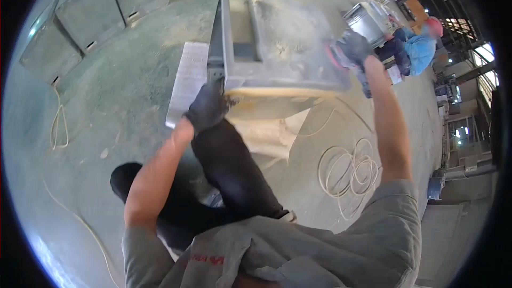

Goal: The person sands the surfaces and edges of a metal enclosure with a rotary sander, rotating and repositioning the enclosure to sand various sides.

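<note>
A grey sheet-metal box [298, 69] with a rectangular opening stands in front of me, pale dust spread over its top face. My left hand [207, 108], in a dark glove, is closed around the near left corner of the box. At the right end of the box is my right hand [356, 48], also gloved and smeared by motion. It grips a sander [337, 56] with a pinkish-red edge, held against or close over the metal. Under the box lie a white sheet [188, 77] and a brownish-white sheet [266, 136].
A pale hose [351, 173] lies coiled on the floor to the right, and a thin cable [60, 122] runs along the left. Grey metal panels [90, 13] stand at the upper left. A person in blue [420, 50] crouches at the upper right beside another metal box [367, 24].
</note>
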The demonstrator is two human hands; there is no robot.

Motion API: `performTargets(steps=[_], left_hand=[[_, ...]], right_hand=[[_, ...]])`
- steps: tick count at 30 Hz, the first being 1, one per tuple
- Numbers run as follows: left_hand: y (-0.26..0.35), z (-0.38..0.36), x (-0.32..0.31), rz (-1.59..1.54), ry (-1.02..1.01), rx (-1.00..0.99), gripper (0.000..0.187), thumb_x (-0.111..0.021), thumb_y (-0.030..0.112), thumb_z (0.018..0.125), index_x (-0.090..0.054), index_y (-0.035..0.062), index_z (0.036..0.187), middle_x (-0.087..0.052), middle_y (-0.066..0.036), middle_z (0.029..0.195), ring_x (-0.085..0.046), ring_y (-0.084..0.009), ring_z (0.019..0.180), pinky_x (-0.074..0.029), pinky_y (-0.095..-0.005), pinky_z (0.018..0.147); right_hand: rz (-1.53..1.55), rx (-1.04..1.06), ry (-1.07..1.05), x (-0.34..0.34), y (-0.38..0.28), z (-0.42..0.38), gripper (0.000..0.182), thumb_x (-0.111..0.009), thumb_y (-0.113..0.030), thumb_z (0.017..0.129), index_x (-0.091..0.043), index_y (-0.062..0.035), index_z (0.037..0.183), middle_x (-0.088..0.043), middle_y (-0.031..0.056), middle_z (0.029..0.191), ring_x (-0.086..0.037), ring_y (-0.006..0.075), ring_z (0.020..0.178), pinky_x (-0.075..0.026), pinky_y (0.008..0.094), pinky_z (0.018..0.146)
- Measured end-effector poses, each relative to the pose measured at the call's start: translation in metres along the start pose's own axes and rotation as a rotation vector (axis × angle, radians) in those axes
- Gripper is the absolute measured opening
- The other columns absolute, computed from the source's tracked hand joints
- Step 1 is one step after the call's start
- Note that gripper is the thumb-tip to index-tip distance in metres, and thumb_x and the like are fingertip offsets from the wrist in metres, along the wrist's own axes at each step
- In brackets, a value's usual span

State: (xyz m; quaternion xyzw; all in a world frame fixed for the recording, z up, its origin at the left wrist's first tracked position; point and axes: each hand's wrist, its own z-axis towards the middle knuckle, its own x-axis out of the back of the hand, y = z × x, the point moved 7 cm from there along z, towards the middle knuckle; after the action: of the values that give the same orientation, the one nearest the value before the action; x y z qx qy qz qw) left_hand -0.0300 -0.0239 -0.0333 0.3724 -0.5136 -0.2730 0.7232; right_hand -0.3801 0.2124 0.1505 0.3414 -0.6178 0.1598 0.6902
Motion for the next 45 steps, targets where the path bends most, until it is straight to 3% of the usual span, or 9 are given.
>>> performTargets(steps=[3,11,19,25,34,35,36,41,45], left_hand=[[0.006,0.011,0.018,-0.314,-0.137,-0.010,0.042,-0.078,0.010,0.091,-0.064,-0.0024,0.128,-0.073,-0.008,0.117,-0.063,-0.0119,0.103,-0.054,-0.0342,0.093],[0.017,0.000,0.060,-0.569,-0.199,-0.153,0.024,-0.063,0.013,0.101,-0.065,-0.0006,0.120,-0.070,-0.005,0.106,-0.064,-0.0121,0.095,-0.053,-0.0285,0.086],[-0.015,-0.039,0.059,-0.649,-0.079,0.309,0.028,-0.057,0.026,0.105,-0.067,0.0062,0.122,-0.071,-0.005,0.108,-0.066,-0.0121,0.096,-0.054,-0.0268,0.080],[-0.013,-0.037,0.053,-0.518,0.028,0.447,0.037,-0.059,0.036,0.105,-0.068,0.0057,0.125,-0.072,-0.007,0.108,-0.068,-0.0147,0.091,-0.055,-0.0288,0.077],[-0.008,0.019,0.028,-0.768,0.176,0.329,0.070,-0.049,0.066,0.102,-0.067,0.0017,0.125,-0.073,-0.010,0.108,-0.070,-0.0175,0.094,-0.058,-0.0352,0.082],[-0.002,0.025,0.030,-0.812,0.297,0.304,0.060,-0.051,0.058,0.104,-0.070,0.0011,0.100,-0.060,-0.002,0.072,-0.057,-0.0141,0.061,-0.047,-0.0332,0.056],[0.002,0.033,0.027,-0.818,0.269,0.296,0.060,-0.051,0.058,0.104,-0.070,0.0011,0.100,-0.060,-0.002,0.072,-0.057,-0.0141,0.061,-0.047,-0.0332,0.056],[0.016,0.056,0.021,-0.609,0.179,0.021,0.055,-0.061,0.050,0.101,-0.061,0.0077,0.136,-0.069,-0.011,0.119,-0.070,-0.0207,0.100,-0.058,-0.0367,0.088],[0.041,0.048,0.026,-0.778,0.200,0.231,0.061,-0.069,0.045,0.097,-0.061,0.0015,0.140,-0.066,-0.016,0.133,-0.064,-0.0247,0.114,-0.053,-0.0362,0.097]], right_hand=[[-0.006,0.159,0.095,-0.040,0.053,-0.031,0.034,-0.061,-0.034,0.096,-0.069,-0.0029,0.105,-0.071,0.0228,0.105,-0.068,0.0423,0.101,-0.054,0.0467,0.090],[0.471,-0.185,0.306,-0.160,0.070,-0.236,0.034,-0.060,-0.036,0.097,-0.070,-0.0050,0.108,-0.072,0.0189,0.104,-0.069,0.0378,0.099,-0.054,0.0460,0.087],[0.128,-0.204,-0.638,-0.547,-0.036,-0.538,0.058,-0.059,-0.060,0.094,-0.073,-0.0065,0.110,-0.073,0.0198,0.104,-0.071,0.0358,0.101,-0.054,0.0477,0.086],[0.851,-0.743,-0.383,-0.455,-0.110,-0.602,0.043,-0.064,-0.048,0.095,-0.073,-0.0060,0.103,-0.074,0.0166,0.103,-0.074,0.0330,0.094,-0.057,0.0447,0.083],[1.729,-0.732,0.147,-0.511,-0.101,-0.599,0.045,-0.076,-0.044,0.089,-0.070,-0.0074,0.115,-0.074,0.0140,0.112,-0.075,0.0326,0.090,-0.060,0.0432,0.072],[1.733,-0.755,0.149,-0.506,-0.100,-0.599,0.045,-0.075,-0.043,0.089,-0.070,-0.0075,0.116,-0.074,0.0138,0.112,-0.075,0.0325,0.090,-0.060,0.0433,0.071],[1.695,-0.807,0.102,-0.497,-0.102,-0.598,0.045,-0.075,-0.043,0.089,-0.070,-0.0076,0.116,-0.074,0.0137,0.112,-0.075,0.0324,0.089,-0.060,0.0434,0.071],[1.580,-0.950,-0.125,-0.466,-0.107,-0.601,0.043,-0.074,-0.042,0.090,-0.069,-0.0080,0.117,-0.073,0.0128,0.112,-0.075,0.0321,0.088,-0.060,0.0439,0.070],[1.539,-0.973,-0.355,-0.459,-0.107,-0.602,0.042,-0.073,-0.041,0.092,-0.069,-0.0084,0.118,-0.073,0.0122,0.113,-0.075,0.0318,0.088,-0.061,0.0442,0.070]])
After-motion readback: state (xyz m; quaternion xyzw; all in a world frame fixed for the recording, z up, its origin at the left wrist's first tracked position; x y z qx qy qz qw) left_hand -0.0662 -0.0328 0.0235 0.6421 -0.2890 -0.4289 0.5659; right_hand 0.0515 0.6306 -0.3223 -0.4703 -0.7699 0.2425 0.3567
